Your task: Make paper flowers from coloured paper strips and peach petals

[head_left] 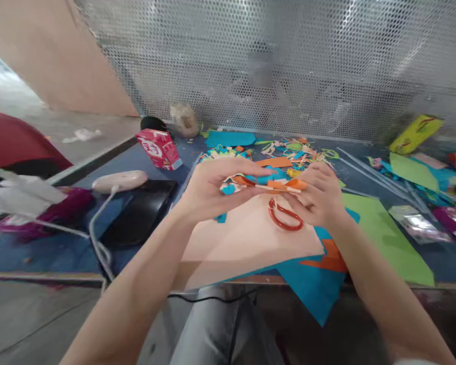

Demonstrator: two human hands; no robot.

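The left hand (217, 188) and right hand (322, 195), both just as near, pinch the orange strip (276, 185) in their grip, its long side running sideways between them, above the pink paper (247, 235).

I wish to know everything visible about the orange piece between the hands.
The orange piece looks like thin paper, bent into curves, with a narrow pale strip along its near side. It is held roughly level above the pale pink sheet by the left hand and the right hand. Blur hides finer details.
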